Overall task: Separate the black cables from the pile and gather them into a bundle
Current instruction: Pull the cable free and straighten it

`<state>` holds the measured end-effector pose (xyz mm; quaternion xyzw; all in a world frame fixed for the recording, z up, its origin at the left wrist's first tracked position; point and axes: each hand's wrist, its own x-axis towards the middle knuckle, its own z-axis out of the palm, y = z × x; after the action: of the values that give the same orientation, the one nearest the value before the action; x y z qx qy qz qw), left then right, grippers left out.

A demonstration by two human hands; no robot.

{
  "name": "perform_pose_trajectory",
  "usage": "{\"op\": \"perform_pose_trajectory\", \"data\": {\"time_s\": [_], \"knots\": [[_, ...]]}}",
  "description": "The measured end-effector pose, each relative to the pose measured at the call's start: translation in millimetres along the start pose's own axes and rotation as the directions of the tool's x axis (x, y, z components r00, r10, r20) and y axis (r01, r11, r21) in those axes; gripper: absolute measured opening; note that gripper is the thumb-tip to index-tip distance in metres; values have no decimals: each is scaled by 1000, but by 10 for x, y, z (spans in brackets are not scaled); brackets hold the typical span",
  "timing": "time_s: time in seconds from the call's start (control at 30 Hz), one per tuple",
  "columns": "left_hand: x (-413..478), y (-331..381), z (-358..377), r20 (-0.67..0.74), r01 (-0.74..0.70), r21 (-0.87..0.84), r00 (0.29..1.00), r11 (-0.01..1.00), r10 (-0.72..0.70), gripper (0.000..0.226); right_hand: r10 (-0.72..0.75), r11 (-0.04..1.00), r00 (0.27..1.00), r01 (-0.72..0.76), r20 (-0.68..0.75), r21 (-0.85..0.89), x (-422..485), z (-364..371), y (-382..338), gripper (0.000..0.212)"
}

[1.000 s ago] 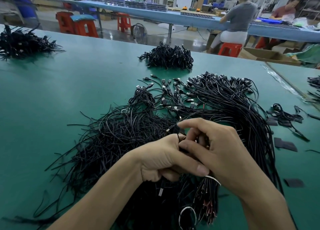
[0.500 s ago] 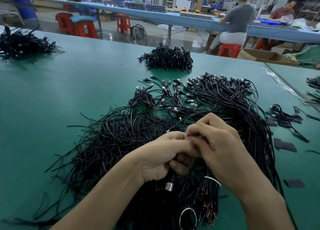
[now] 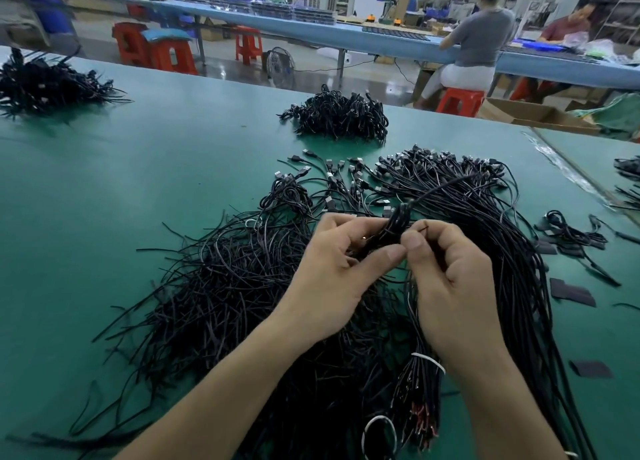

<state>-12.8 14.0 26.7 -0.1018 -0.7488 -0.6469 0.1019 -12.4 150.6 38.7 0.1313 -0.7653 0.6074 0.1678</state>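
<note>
Head view, spotter: green table. A big loose pile of black cables lies spread from the middle towards the near edge, with the plug ends fanned out on the far side.

Recorder: Hands?

Spotter: Both are over the pile, touching at the thumbs. The left hand has its fingers curled round a small bunch of cables lifted clear of the pile, thumb stretched to the right. The right hand pinches a thin dark strand between thumb and forefinger, just beside the bunch, with the other fingers curled in.

Recorder: Is the strand a cable or a tie?

Spotter: Too small to tell. One cable arcs up from the top of the bunch towards the far right.

Recorder: Anything already gathered?

Spotter: A tied bundle with a white band lies under the right wrist near the near edge, red wire ends showing at its bottom. There's a white ring just beside it.

Recorder: Elsewhere?

Spotter: A dark heap sits at the far edge and another heap at the far left corner. Flat black patches lie along the right edge, well apart from the hands.
</note>
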Motion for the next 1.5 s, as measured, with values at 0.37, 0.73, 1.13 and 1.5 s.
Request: {"op": "perform_pose_trajectory", "data": {"time_s": [0.37, 0.73, 1.13, 1.5], "knots": [[43, -19, -97, -6, 25, 39, 1000, 999, -24, 43, 218, 930, 960, -260, 177, 262, 10, -13, 94, 23], [30, 59, -64, -18, 22, -434, 999, 900, -34, 33, 218, 962, 957, -244, 192, 126, -6, 44, 133, 18], [8, -74, -24, -15, 47, 39, 999, 998, -47, 34, -20, 999, 1000, 19, -24, -41, 45, -117, 57, 14], [72, 93, -67, 12, 279, -590, 941, 758, -337, 17, 6, 1000, 994, -5, 112, -15, -8, 49, 18, 10]]}}
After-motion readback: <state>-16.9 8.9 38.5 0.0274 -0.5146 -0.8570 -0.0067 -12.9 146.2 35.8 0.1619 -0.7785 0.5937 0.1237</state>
